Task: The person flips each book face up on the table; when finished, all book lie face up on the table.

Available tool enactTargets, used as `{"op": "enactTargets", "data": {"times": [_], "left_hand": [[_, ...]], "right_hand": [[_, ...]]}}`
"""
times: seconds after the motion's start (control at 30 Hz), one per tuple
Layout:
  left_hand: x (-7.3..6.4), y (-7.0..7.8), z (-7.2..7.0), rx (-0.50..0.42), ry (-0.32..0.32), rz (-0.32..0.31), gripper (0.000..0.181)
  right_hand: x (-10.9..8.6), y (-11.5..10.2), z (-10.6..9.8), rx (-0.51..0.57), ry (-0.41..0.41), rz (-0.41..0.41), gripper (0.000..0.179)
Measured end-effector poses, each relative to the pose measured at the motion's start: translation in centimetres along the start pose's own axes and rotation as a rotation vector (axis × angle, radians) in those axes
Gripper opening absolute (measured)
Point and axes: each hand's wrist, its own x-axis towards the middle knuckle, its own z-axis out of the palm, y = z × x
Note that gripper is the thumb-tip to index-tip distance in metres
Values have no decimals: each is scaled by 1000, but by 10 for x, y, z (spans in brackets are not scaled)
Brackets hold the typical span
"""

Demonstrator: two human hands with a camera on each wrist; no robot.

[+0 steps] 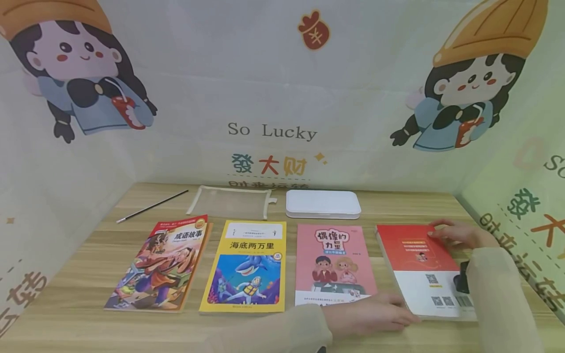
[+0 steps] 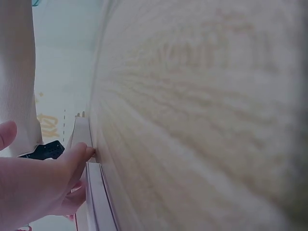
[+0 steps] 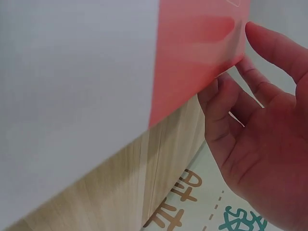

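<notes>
A book (image 1: 421, 274) lies at the right of the row, its red-and-white back cover with QR codes facing up. My right hand (image 1: 459, 234) holds its far right corner. In the right wrist view the thumb of the right hand (image 3: 260, 134) is at the cover's edge, with the other fingers curled along the side. My left hand (image 1: 368, 314) reaches over the lower part of a pink book (image 1: 335, 260). Its outstretched fingers touch the red-and-white book's near left corner; in the left wrist view, the left hand's (image 2: 48, 180) thumb stands apart.
To the left lie a yellow book (image 1: 247, 264) with a shark cover and an illustrated storybook (image 1: 161, 264), slightly slanted. Behind the row are a black stick-like pencil (image 1: 154, 206), a mesh zip pouch (image 1: 229, 202) and a white flat case (image 1: 323, 203). Printed cloth walls enclose the wooden table.
</notes>
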Motion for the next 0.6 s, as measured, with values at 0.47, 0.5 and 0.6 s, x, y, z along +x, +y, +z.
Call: {"op": "enactTargets", "data": {"times": [0.47,0.5,0.6], "left_hand": [[0,-1,-3,-33,101,-24,15],[0,-1,-3,-36,111,-20,13],[0,-1,-3,-44,136,-12,9]], "right_hand": [[-14,2,-17,113,-43,-178,38],[-16,2,-19,130,-57,-200,34],[-20,2,-24,172,-86,-261,24]]}}
